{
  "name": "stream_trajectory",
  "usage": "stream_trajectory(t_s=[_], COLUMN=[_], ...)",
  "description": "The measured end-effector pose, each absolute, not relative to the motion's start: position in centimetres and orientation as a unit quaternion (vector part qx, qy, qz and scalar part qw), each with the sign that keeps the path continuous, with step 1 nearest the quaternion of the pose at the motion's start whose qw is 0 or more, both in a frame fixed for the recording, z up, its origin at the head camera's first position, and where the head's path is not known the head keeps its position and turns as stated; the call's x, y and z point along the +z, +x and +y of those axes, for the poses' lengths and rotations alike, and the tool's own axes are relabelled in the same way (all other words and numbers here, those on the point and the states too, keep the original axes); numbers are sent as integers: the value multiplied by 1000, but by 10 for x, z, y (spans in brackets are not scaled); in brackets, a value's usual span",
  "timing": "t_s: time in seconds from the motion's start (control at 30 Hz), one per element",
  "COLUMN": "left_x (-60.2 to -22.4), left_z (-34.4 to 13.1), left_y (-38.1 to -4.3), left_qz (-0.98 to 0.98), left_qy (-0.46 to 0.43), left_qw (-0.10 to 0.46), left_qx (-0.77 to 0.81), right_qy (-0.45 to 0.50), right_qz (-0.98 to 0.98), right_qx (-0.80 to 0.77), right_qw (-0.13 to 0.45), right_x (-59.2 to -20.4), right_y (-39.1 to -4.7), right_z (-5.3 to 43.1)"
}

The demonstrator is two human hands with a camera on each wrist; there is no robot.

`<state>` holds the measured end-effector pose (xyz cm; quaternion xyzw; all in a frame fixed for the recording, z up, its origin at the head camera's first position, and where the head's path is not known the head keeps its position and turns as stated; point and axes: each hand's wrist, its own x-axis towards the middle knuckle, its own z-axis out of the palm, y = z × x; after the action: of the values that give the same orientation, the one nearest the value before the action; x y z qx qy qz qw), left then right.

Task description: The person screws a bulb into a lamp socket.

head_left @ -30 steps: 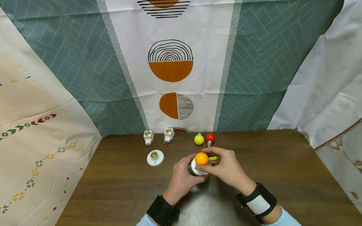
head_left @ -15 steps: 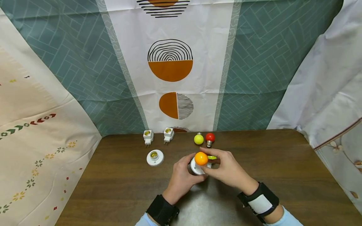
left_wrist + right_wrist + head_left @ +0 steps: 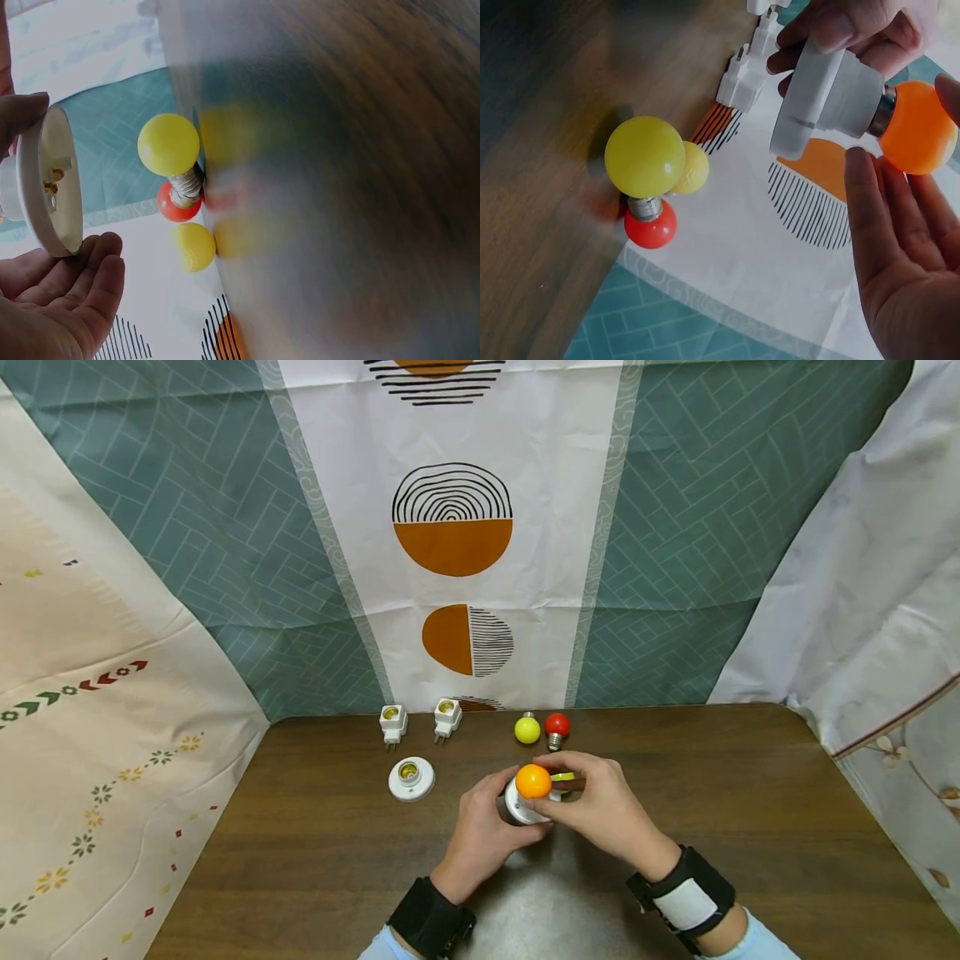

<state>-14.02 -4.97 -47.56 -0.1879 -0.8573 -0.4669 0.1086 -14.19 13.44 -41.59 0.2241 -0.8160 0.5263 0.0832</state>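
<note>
My left hand [image 3: 487, 827] grips the rim of a white round lamp holder [image 3: 806, 101] above the table. Its flat open back, with brass terminals, shows in the left wrist view. In the holder's socket sits an orange light bulb [image 3: 533, 782], a strip of its metal base visible in the right wrist view. With thumb and fingers, my right hand [image 3: 603, 802] holds the orange bulb at its sides. Beyond the hands lie a yellow bulb [image 3: 645, 157], mostly hidden by the right fingers in the head view, a second yellow bulb [image 3: 527, 729] and a red bulb [image 3: 557, 725].
Another round lamp holder [image 3: 412, 779] lies left of my hands on the wooden table [image 3: 315, 860]. Two white plug-in sockets [image 3: 393, 725] stand near the table's back edge. Patterned cloth [image 3: 675, 568] hangs behind and along both sides.
My right thumb and fingers have shifted slightly round the orange bulb and back, the wrist moving a little with them. The left hand and lamp holder stay nearly in place.
</note>
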Motion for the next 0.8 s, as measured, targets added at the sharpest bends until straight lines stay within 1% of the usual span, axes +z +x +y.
stream_trajectory(t_s=[0.1, 0.23, 0.6, 0.8], left_x=[-475, -475, -475, -475], left_z=[-50, -50, -49, -49], left_y=[-141, -141, -141, -140], left_qz=[-857, -857, -859, -862], left_qy=[-187, -187, -194, -193], left_qw=[106, 102, 98, 88], left_qx=[-468, -469, -463, -460], right_qy=[217, 217, 253, 250], right_qz=[-821, -825, -811, -801], right_qx=[520, 513, 527, 543], right_qw=[94, 92, 36, 24], right_x=[-416, -418, -414, -394], right_y=[-142, -143, -144, -135], right_z=[133, 133, 138, 132])
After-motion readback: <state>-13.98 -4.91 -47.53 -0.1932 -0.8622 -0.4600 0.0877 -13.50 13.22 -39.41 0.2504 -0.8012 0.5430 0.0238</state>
